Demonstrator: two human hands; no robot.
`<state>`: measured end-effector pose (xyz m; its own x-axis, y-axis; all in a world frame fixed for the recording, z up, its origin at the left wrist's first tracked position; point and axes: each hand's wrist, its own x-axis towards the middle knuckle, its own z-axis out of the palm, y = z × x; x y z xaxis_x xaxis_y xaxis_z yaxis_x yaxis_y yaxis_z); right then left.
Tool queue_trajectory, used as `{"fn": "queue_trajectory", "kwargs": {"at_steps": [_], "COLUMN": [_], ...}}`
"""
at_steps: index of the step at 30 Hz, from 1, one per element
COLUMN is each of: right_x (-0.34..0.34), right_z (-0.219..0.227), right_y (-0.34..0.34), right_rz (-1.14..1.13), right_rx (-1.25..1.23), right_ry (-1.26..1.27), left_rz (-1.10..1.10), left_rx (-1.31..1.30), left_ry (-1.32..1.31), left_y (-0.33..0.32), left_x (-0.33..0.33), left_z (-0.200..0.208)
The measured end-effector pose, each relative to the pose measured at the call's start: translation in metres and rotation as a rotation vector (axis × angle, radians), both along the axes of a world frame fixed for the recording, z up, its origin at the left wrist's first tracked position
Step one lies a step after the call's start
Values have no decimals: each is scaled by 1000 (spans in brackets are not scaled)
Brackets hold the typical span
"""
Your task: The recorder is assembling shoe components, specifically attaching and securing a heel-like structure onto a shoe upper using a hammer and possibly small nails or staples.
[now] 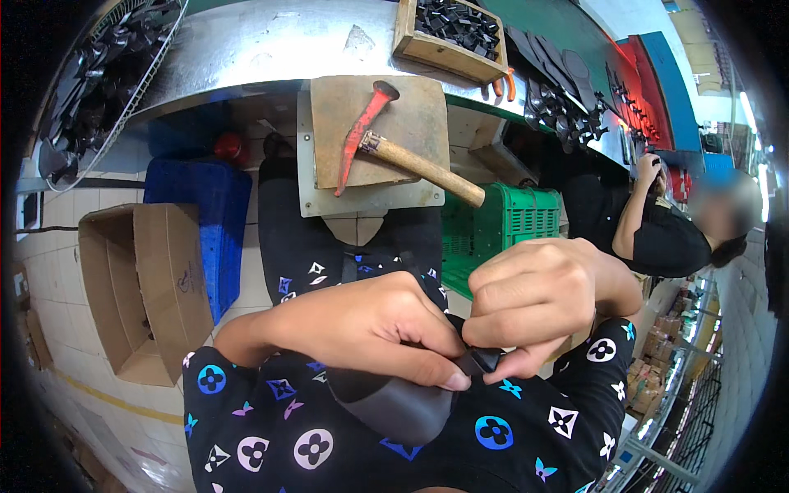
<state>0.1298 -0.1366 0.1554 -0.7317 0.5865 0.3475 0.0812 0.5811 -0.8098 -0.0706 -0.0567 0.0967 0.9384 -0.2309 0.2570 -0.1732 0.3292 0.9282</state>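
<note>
Close to my chest, both hands hold a smooth black curved shoe part [403,408], broad at one end and narrow at the other. My left hand [386,320] is closed around it, thumb pressed near the narrow end. My right hand [534,300] is closed on a small folded black bit at that end, fingers touching the left fingertips. Whether that bit is a separate piece, I cannot tell. Beyond my hands, a hammer [423,168] with a red head and wooden handle lies on a worn square board [329,107].
A wooden box [448,59] of small black blocks stands on the metal bench [279,41]. Orange-handled pliers [509,85] lie beside it, near black soles [567,70]. A wire basket [123,140] holds black parts. Below are a carton [173,287], blue bin [222,193], and green crate [526,218]. A co-worker [657,222] sits right.
</note>
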Motion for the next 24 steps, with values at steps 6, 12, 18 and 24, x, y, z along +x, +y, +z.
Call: {"fn": "queue_trajectory", "kwargs": {"at_steps": [6,12,18,24], "right_x": [9,153,222,227], "right_z": [5,-109,-184,-200], "right_y": [12,36,85,65], "right_rz": [21,-1403,-1459,-1337], "right_rx": [-70,97,252,327], "right_ry": [-114,-924,-979,-708], "left_rz": [243,801,915,921], "left_rx": [117,153,173,108], "left_ry": [-11,332,446,528], "left_y": [-4,14,11,7], "left_x": [-15,-20,-11,0], "left_z": [1,-14,-34,-41]}}
